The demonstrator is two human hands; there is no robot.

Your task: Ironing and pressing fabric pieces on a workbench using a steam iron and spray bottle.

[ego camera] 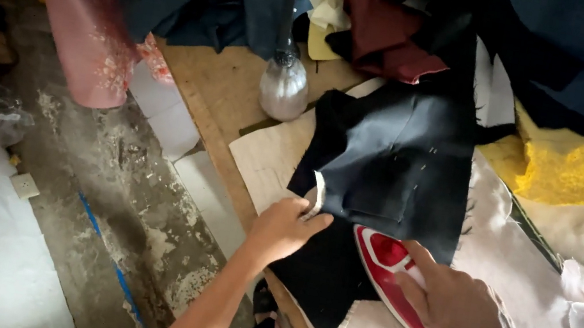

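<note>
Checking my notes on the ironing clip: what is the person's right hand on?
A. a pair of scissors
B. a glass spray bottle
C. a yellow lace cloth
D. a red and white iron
D: the right hand lies on the red and white iron at the edge of the black fabric.

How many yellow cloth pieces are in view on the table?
2: a bright yellow cloth at the right, and a pale yellow piece near the top middle. More may be hidden under the dark pile.
</note>
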